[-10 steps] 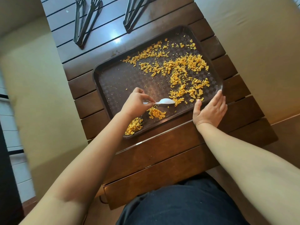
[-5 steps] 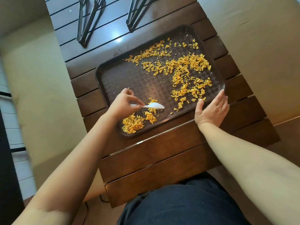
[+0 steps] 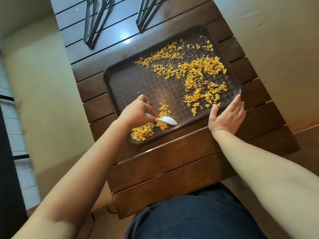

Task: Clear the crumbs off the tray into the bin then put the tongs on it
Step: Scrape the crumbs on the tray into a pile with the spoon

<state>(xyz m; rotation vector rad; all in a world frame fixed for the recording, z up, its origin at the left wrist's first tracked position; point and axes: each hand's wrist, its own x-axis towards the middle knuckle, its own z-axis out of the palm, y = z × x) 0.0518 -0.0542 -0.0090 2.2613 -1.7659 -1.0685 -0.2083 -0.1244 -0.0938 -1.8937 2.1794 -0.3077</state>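
Dim; table (image 3: 126, 40) glare (edges blurred).

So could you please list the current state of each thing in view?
tray: flat on table, partly cleared
crumbs: mostly scattered, small pile at near-left corner
spoon: held, bowl on tray
left hand: gripping spoon
right hand: open, steadying tray
tongs: two pairs, on table

Left hand (image 3: 136, 110) scrapes crumbs (image 3: 195, 75) with spoon (image 3: 168, 120) on tray (image 3: 110, 73).
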